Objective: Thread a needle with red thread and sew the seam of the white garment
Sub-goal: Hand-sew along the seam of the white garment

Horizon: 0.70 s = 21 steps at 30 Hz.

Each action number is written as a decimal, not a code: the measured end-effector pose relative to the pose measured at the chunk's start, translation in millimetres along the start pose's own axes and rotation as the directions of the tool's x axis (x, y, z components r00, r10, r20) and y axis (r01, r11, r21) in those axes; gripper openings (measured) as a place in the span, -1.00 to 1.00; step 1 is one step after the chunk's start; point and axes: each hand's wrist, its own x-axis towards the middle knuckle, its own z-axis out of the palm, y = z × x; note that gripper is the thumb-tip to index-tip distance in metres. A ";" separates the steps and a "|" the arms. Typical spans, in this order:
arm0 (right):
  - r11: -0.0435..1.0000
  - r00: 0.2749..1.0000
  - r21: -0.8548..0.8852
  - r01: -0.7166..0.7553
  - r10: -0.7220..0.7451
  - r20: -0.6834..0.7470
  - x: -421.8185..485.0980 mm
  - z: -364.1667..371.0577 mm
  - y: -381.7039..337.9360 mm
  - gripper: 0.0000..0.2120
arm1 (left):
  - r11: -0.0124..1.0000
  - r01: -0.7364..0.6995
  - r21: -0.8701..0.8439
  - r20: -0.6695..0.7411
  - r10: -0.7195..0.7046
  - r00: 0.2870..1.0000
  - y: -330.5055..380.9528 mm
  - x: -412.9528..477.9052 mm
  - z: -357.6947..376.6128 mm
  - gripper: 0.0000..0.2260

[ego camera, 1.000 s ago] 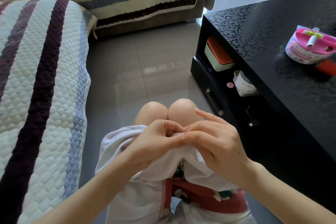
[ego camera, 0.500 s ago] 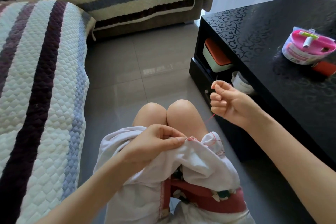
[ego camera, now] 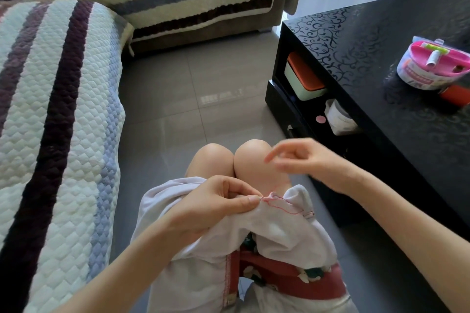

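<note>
Left of table (ego camera: 361, 43), garment (ego camera: 274, 231) on lap (ego camera: 256, 173), left hand (ego camera: 216, 208) pinching its seam by thread (ego camera: 279, 207), right hand (ego camera: 305, 160) blurred nearer table, hold unclear, kit (ego camera: 432, 66) on table, sofa (ego camera: 58, 109) well left of table

white garment (ego camera: 279, 226), left hand (ego camera: 211, 208) pinching — red thread (ego camera: 282, 207)

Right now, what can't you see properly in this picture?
Head view:
- Needle: too small, and the right hand is motion-blurred.
- Newest stitch: hidden under the left hand pinching the white garment.
- Orange object on the table: cut off by the right edge.
</note>
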 end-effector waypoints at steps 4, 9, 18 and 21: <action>0.995 0.980 -0.103 0.002 0.019 0.199 -19.0 20.5 -15.0 -0.91 | 1.000 -0.006 0.022 0.013 0.006 1.000 0.7 -0.3 0.6 -0.87; 1.000 0.984 0.008 -0.004 0.002 0.180 -15.7 25.9 -8.4 -0.91 | 1.000 -0.008 0.027 0.019 0.007 1.000 0.8 -2.0 0.6 -0.86; 0.792 0.920 -0.541 -0.283 0.066 -0.385 16.2 5.3 42.3 -0.89 | 1.000 0.006 -0.030 0.002 -0.006 1.000 1.9 -6.9 0.1 -0.89; 0.681 0.827 -0.590 -0.434 0.040 -0.561 17.5 -7.8 62.1 -0.84 | 0.999 0.013 -0.048 0.008 -0.012 1.000 0.4 -9.9 -0.8 -0.88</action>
